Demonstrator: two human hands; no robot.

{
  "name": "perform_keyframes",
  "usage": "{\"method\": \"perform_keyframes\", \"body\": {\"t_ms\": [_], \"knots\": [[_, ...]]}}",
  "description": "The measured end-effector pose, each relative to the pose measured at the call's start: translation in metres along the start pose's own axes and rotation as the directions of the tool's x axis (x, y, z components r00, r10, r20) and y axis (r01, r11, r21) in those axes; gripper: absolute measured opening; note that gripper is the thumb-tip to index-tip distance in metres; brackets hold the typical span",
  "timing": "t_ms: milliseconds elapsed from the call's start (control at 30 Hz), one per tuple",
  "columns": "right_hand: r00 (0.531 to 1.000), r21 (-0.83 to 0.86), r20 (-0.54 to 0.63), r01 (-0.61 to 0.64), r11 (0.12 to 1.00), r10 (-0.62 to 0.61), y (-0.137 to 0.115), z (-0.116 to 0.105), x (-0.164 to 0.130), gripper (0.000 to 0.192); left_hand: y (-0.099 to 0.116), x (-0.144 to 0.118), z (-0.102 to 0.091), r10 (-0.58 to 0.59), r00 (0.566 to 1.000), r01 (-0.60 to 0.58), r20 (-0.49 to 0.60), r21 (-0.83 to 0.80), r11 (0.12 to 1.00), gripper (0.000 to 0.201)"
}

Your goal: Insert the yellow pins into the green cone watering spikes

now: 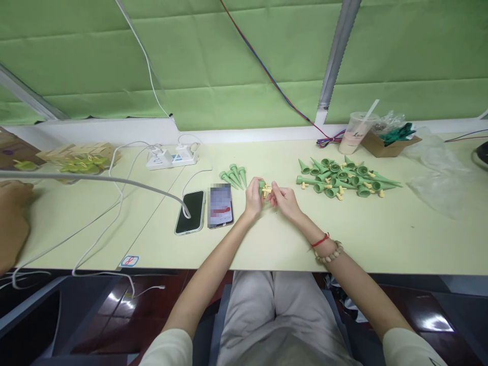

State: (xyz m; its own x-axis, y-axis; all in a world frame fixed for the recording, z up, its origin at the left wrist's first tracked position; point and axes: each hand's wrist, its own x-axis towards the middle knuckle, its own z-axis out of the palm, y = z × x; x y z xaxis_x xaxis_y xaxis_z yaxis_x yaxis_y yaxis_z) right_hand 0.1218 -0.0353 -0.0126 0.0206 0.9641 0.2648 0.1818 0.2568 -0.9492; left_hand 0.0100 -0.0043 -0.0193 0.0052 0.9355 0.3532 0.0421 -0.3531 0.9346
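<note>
Gripping a green cone (261, 187) in the left hand (253, 199), with fingers curled around its body and clamped on it. Pinching a yellow fitting (267, 191) between thumb and forefinger of the right hand (285, 201), directly between both sets of fingers and close up against the cone (partly covered, hence hard to make out in detail). Apparently in the middle of working cone and fitting against each other; impossible to tell pressing on from turning or pulling off. Calling next, by the look of it, for a firm, unmoving left grip and a small, well-aligned effort from the right fingertips, without bending the slim yellow stem. Note, to the right of the right fingers and apart from them, a heap of green cones (339, 182), with yellow fittings showing on several. Note, near the left fingers, to the left and slightly beyond, a smaller group of green cones (243, 175), with no yellow visible. Note too, left of those fingers, a lit phone (221, 206) and a dark phone (189, 209).
</note>
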Motion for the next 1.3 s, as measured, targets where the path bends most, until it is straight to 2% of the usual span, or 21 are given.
{"method": "perform_keyframes", "body": {"t_ms": [133,333,600,700,867,1033,1167,1300], "knots": [[0.997,-0.06,-0.053,0.054,0.997,-0.057,-0.0019,-0.0008,-0.0004,0.037,-0.0004,0.0037,0.0005,-0.048,0.998,0.044,-0.031,-0.113,0.993,0.038],[0.982,-0.028,-0.084,0.168,0.985,-0.17,-0.006,-0.0009,-0.0002,0.03,-0.0003,0.0058,0.0001,-0.057,0.997,0.05,-0.056,-0.118,0.992,0.045],[0.973,0.033,-0.107,0.208,0.978,-0.203,-0.0063,-0.0008,-0.0003,0.02,0.0007,0.0066,0.0001,-0.075,0.995,0.066,-0.06,-0.136,0.989,0.045],[0.977,0.042,-0.114,0.183,0.982,-0.178,-0.0067,-0.0003,-0.0003,0.022,0.0011,0.0058,-0.0003,-0.063,0.996,0.054,-0.064,-0.135,0.989,0.044],[0.986,0.002,-0.156,0.067,0.998,-0.066,-0.0069,0.0005,0.0005,0.027,0.0022,0.0032,-0.001,-0.034,0.998,0.027,-0.056,-0.12,0.992,0.041],[0.984,-0.022,-0.176,0.026,0.999,-0.029,-0.0064,0.0002,0.0014,0.03,0.0015,0.0012,-0.0019,0.028,0.999,-0.031,-0.031,-0.077,0.997,0.042],[0.987,-0.046,-0.16,0.004,0.999,-0.011,-0.0042,-0.0001,0.0015,0.035,-0.0009,0.001,-0.0026,0.031,0.999,-0.032,-0.025,-0.052,0.998,0.044],[0.997,-0.023,-0.069,-0.041,0.999,0.04,-0.0018,0.0002,0.0014,0.041,-0.003,0.002,-0.0038,0.056,0.998,-0.056,-0.01,-0.016,0.998,0.042]]}}
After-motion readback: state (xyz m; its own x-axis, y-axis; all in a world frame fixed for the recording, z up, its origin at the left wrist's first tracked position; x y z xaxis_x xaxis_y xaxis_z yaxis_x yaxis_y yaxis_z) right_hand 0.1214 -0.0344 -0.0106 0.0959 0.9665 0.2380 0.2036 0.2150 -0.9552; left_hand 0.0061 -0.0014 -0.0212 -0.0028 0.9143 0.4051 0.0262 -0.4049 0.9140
